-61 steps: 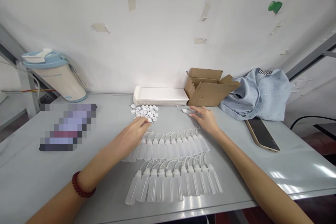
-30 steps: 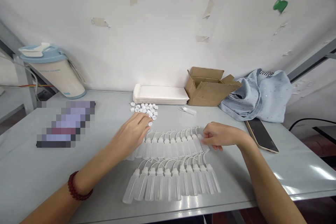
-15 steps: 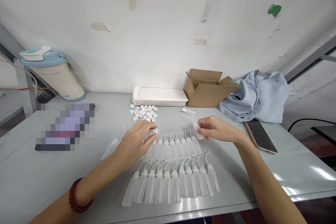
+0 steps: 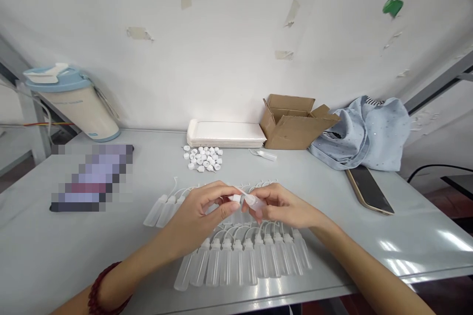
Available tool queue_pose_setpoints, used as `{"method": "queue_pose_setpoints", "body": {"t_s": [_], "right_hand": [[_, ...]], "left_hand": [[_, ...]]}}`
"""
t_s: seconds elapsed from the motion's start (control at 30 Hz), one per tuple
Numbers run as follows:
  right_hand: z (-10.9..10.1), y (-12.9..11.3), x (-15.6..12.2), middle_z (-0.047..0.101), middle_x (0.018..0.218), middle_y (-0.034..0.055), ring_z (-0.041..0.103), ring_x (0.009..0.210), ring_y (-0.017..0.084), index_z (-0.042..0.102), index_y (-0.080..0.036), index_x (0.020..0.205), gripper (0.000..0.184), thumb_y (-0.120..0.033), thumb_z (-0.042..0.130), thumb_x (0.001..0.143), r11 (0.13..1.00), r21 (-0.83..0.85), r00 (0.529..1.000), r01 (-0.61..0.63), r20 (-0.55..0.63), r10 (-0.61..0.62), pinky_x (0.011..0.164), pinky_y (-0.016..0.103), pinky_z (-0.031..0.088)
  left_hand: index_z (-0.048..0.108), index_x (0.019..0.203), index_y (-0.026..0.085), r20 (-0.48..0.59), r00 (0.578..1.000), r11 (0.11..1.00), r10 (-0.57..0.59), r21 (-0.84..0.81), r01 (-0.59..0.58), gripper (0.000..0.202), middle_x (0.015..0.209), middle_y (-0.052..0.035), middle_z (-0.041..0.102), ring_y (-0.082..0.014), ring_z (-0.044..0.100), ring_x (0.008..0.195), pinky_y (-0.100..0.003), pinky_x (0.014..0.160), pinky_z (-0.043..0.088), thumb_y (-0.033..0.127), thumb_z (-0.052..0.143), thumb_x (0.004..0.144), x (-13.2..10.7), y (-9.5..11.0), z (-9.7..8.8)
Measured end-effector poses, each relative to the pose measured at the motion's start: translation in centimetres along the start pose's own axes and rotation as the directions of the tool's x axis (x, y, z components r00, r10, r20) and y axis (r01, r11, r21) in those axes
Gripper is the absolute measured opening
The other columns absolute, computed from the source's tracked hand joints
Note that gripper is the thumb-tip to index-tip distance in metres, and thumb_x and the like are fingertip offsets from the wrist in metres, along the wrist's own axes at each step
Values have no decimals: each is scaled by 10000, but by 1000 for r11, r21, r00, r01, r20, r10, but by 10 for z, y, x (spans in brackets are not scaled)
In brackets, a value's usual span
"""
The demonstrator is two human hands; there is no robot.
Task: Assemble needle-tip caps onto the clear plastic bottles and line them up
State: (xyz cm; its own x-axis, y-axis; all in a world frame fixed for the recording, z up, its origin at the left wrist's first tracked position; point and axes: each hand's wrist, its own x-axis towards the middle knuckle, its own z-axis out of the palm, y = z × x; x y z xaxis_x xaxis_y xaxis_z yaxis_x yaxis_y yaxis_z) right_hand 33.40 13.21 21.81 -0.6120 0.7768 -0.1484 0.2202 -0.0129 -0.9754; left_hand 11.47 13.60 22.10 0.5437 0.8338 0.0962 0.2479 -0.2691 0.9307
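Observation:
Between thumb and fingers, my left hand (image 4: 207, 209) pinches a small white cap (image 4: 234, 198). Close against it, my right hand (image 4: 279, 203) grips a translucent plastic squeeze bottle (image 4: 255, 202), its neck turned toward the cap. Whether cap and bottle touch I cannot tell. Below the hands lies a front row of similar bottles (image 4: 236, 266) with thin curved tubes at their tops. A second row of bottles (image 4: 157, 211) lies behind, partly hidden by my hands. Farther back is a pile of loose white caps (image 4: 203, 158).
Against the wall lie a stack of white flat packs (image 4: 226, 133) and an open cardboard box (image 4: 299, 130). One bottle (image 4: 266, 155) lies before them. A blue cloth bag (image 4: 377, 133) and phone (image 4: 369, 191) are right; a tumbler (image 4: 77, 103) and a blurred-out device (image 4: 94, 177) left.
My right hand has come left and toward me with the bottle. My left hand has shifted slightly right with the cap, so the two now meet above the rows.

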Motion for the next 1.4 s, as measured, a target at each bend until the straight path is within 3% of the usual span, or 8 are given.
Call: {"method": "queue_pose_setpoints", "body": {"t_s": [0.33, 0.53, 0.67, 0.8, 0.93, 1.1, 1.2, 1.4], "right_hand": [[4, -3, -2, 329, 582, -62, 286, 503, 75, 584, -152, 708, 183, -278, 562, 840, 992, -118, 999, 38, 32, -35, 457, 222, 217], [7, -7, -3, 445, 658, -41, 362, 554, 95, 610, -191, 1108, 280, -354, 471, 927, 976, -211, 997, 58, -28, -65, 522, 222, 297], [13, -7, -3, 610, 883, 35, 527, 732, 146, 553, -178, 1074, 221, -309, 420, 954, 896, -443, 968, 35, -209, -141, 673, 266, 405], [18, -4, -5, 621, 972, 87, 560, 808, 177, 522, -163, 1049, 223, -313, 378, 970, 831, -553, 957, 54, -210, -202, 715, 298, 424], [21, -5, -4, 596, 821, 38, 523, 701, 143, 563, -157, 960, 270, -325, 354, 978, 865, -496, 957, 75, -208, -202, 667, 269, 405], [23, -6, 0, 369, 578, -54, 359, 528, 90, 578, -138, 816, 375, -390, 348, 974, 963, -269, 971, -11, -231, -54, 511, 215, 311], [24, -5, -1, 369, 580, -55, 354, 530, 84, 596, -132, 841, 368, -397, 372, 966, 975, -221, 971, 7, -233, -60, 503, 207, 296], [25, -6, -1, 392, 593, -51, 368, 538, 84, 618, -139, 910, 319, -354, 389, 965, 956, -286, 956, 69, -254, -145, 534, 215, 307]], "left_hand": [[701, 977, 235, -41, 997, 991, 60, 124, -55, 192, 766, -6, 629, -150, 579, 698, -256, 639, 480, 269, 544, 873, -2, 0, 6], [699, 983, 242, -56, 995, 985, 87, 152, -78, 197, 712, 9, 576, -138, 550, 650, -258, 638, 464, 260, 533, 877, -1, -5, 6], [700, 957, 225, -81, 994, 987, 68, 150, -56, 180, 738, 5, 596, -143, 568, 683, -272, 684, 471, 255, 542, 875, -1, -7, 7], [690, 965, 221, -106, 991, 987, 85, 143, -70, 174, 805, -7, 637, -147, 595, 736, -264, 679, 478, 238, 536, 887, -2, -10, 10], [675, 995, 199, -131, 966, 954, 225, 231, -191, 174, 837, -25, 645, -143, 602, 730, -256, 668, 489, 191, 540, 885, -3, -14, 12], [676, 1007, 188, -138, 905, 886, 402, 308, -346, 211, 922, -51, 638, -130, 613, 757, -230, 650, 487, 119, 522, 881, -2, -17, 11], [689, 1017, 208, -120, 938, 927, 324, 240, -289, 205, 907, -35, 632, -127, 609, 757, -229, 658, 491, 155, 553, 873, -2, -12, 9], [718, 859, 202, -74, 997, 999, -26, 16, 27, 203, 844, -22, 672, -139, 634, 717, -224, 605, 524, 316, 552, 882, -1, 1, 5]]}}
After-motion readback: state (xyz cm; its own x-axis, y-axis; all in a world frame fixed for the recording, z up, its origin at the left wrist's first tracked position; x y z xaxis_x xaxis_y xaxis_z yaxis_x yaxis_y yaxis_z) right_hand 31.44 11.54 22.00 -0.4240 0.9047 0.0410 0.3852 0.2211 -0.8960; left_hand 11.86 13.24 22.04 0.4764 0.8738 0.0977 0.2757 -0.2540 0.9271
